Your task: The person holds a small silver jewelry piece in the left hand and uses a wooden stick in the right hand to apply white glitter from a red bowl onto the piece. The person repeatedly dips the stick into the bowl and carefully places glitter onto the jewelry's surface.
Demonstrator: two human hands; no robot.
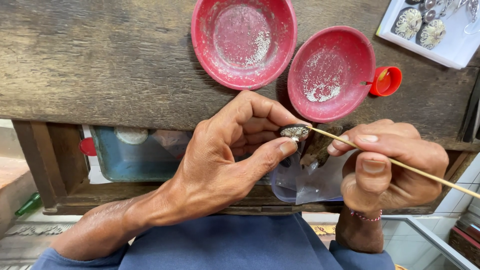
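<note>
Small round silver ornament (294,132) sits pinched in my left hand (235,150); my right hand (390,160) grips a thin wooden stick (400,164) touching it. Two red round bowls (244,42) (331,74) on the worn wooden table (100,60) hold tiny silvery beads.

Worn dark wood bench (100,60), rough grain, fills the far half of the view; front edge runs left to right. On it: 2 red shallow bowls. Bigger bowl (244,40) far centre, w/ a patch of tiny pale beads inside. Smaller bowl (331,74) just right of it & nearer, rims almost touching, also w/ beads. Small red cap (386,81) touches the smaller bowl's right rim. White tray (450,47) w/ oval metal pieces at far right corner.
</note>
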